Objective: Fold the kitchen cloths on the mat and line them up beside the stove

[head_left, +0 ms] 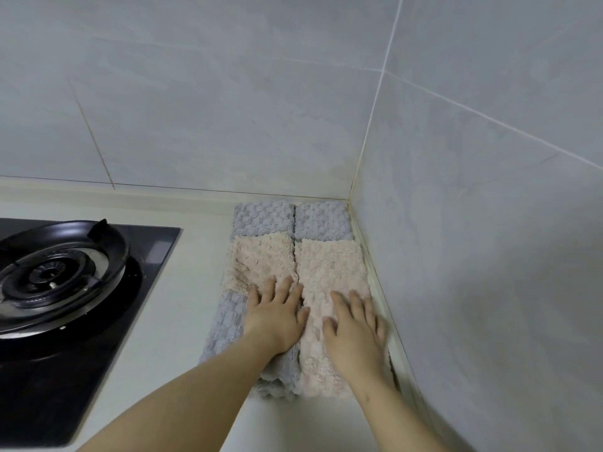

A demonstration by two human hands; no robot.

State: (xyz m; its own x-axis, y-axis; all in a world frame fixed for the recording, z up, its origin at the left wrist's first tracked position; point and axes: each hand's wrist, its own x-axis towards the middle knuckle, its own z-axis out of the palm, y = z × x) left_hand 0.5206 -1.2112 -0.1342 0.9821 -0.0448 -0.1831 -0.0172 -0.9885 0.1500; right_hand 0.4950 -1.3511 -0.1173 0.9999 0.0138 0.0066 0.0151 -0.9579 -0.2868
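Note:
Several folded fluffy cloths lie in two columns on the white counter, in the corner right of the stove. Two grey cloths sit at the back, one on the left and one on the right. A pink cloth lies in the left column, with a grey cloth in front of it. A long pink cloth fills the right column. My left hand rests flat with straight fingers across the left column. My right hand presses flat on the long pink cloth.
A black glass gas stove with a round burner ring fills the left side. Grey tiled walls meet in a corner right behind and beside the cloths. Bare white counter lies between stove and cloths and at the front.

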